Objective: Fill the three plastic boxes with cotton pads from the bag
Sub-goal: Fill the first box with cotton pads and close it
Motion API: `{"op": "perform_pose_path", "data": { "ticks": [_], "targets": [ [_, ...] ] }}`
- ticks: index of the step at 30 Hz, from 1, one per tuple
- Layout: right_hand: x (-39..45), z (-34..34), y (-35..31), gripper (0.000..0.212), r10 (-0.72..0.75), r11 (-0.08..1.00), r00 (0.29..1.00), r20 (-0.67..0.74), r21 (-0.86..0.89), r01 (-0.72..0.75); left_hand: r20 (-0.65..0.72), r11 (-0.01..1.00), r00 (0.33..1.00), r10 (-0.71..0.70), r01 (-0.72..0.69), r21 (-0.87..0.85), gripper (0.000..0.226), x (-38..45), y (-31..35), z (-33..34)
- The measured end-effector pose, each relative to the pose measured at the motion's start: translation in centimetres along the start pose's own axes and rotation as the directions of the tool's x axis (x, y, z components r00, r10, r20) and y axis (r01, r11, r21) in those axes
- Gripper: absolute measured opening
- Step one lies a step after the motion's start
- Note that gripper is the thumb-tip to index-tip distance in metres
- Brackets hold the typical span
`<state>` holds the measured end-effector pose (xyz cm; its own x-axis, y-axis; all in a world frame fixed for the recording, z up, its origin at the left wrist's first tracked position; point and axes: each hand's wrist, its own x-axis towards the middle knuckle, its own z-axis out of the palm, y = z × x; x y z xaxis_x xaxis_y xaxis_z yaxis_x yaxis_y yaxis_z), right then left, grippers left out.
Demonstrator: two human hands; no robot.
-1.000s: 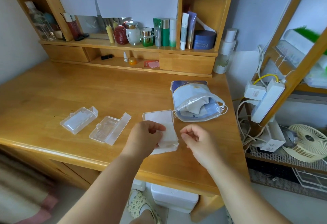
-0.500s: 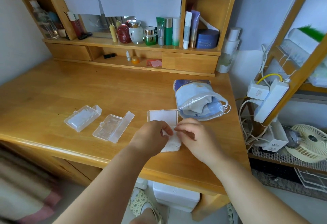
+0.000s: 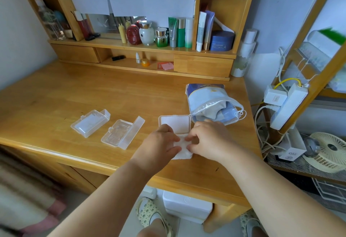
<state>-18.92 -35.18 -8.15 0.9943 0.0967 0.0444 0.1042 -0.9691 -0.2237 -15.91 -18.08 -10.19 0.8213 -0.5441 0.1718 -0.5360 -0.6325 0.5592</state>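
Two hands work over the counter (image 3: 56, 105): left hand (image 3: 159, 143) and right hand (image 3: 207, 143) both pinch the cotton pads (image 3: 182, 151) above the third plastic box (image 3: 175, 124). A loose pinch could let pads slide off the counter edge.

Single head-worn view, angled forward and down, close over desk (image 3: 56, 98), wide-angle edges seemingly bowed

home bedroom | wooden vanity desk (image 3: 116, 94) | shelf of cosmetics (image 3: 161, 36) | slippers (image 3: 149, 216)
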Motion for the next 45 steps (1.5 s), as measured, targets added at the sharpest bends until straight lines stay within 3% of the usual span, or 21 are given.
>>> {"op": "perform_pose_path", "data": {
  "ticks": [5,10,15,19,21,23,27,30,32,34,36,38,40,41,43,44,45],
  "targets": [
    [0.9,-1.1,-0.9,0.022,0.091,0.996,0.979,0.184,-0.04,-0.085,0.08,0.995,0.993,-0.089,0.084,0.061,0.027,0.8,0.4,0.1],
    [1.6,-0.5,-1.8,0.011,0.049,0.977,0.981,0.186,-0.215,-0.008,0.192,0.981,0.971,-0.141,0.111,0.157,0.026,1.9,0.8,-0.2],
    [0.5,-0.1,-0.7,0.012,0.097,0.994,0.976,0.194,0.033,-0.106,0.187,0.989,0.979,-0.084,0.06,0.132,0.026,1.6,0.5,-0.3],
    [-0.6,0.7,-0.1,0.018,0.185,0.948,0.971,0.15,0.233,-0.217,0.061,0.993,0.993,-0.098,0.101,-0.054,0.026,0.4,-0.2,-0.6],
    [-1.0,1.3,0.0,0.022,0.197,0.926,0.973,0.123,0.303,-0.226,-0.113,0.992,0.986,-0.124,0.126,0.01,0.019,-0.4,-0.3,-0.3],
    [-1.5,1.7,0.0,0.023,0.217,0.893,0.971,0.103,0.381,-0.24,-0.219,0.977,0.96,-0.176,0.197,0.078,0.025,-0.9,-0.1,0.2],
    [-2.0,2.3,-0.1,0.025,0.23,0.868,0.972,0.052,0.441,-0.229,-0.219,0.958,0.944,-0.247,0.272,0.092,0.026,-1.1,0.9,1.6],
    [-2.4,2.3,-0.1,0.028,0.245,0.846,0.969,0.019,0.484,-0.224,-0.245,0.942,0.911,-0.332,0.334,-0.036,0.016,-1.1,1.5,1.4],
    [-2.9,1.4,-0.1,0.037,0.242,0.874,0.96,-0.143,0.461,-0.151,-0.259,0.952,0.917,-0.305,0.287,-0.108,0.012,-1.3,2.1,0.8],
    [-3.1,-0.1,-0.2,0.052,0.045,0.941,0.938,-0.344,0.329,0.075,-0.221,0.974,0.956,-0.195,0.161,-0.161,0.007,-1.3,2.8,-0.2],
    [-2.7,-1.7,-0.5,0.051,-0.119,0.952,0.921,-0.37,0.223,0.212,-0.199,0.986,0.978,-0.06,0.027,-0.166,0.006,-1.0,3.6,-1.5],
    [-2.3,-2.8,-0.8,0.029,-0.021,0.945,0.946,-0.325,0.303,0.125,-0.26,0.968,0.964,-0.045,-0.023,-0.25,0.018,-0.3,4.3,-2.6],
    [-2.1,-2.7,-1.2,0.013,0.201,0.823,0.948,-0.248,0.568,-0.026,-0.269,0.852,0.941,-0.208,0.039,-0.521,0.03,0.1,4.5,-3.2],
    [-2.1,-2.4,-1.4,0.009,0.311,0.693,0.934,-0.177,0.714,-0.095,-0.206,0.75,0.93,-0.305,0.101,-0.653,0.036,0.2,4.5,-3.2],
    [-2.1,-1.5,-2.1,0.006,0.439,0.298,0.897,0.039,0.936,-0.187,-0.076,0.582,0.903,-0.424,0.206,-0.787,0.047,0.2,4.3,-2.5],
    [-2.2,-1.1,-2.5,0.007,0.436,0.111,0.887,0.15,0.97,-0.218,-0.064,0.558,0.891,-0.449,0.223,-0.799,0.05,0.1,4.1,-2.0],
    [-2.4,-0.6,-2.9,0.01,0.407,-0.008,0.886,0.221,0.971,-0.239,-0.087,0.569,0.881,-0.466,0.223,-0.792,0.05,0.1,3.9,-1.7]
  ]
}}
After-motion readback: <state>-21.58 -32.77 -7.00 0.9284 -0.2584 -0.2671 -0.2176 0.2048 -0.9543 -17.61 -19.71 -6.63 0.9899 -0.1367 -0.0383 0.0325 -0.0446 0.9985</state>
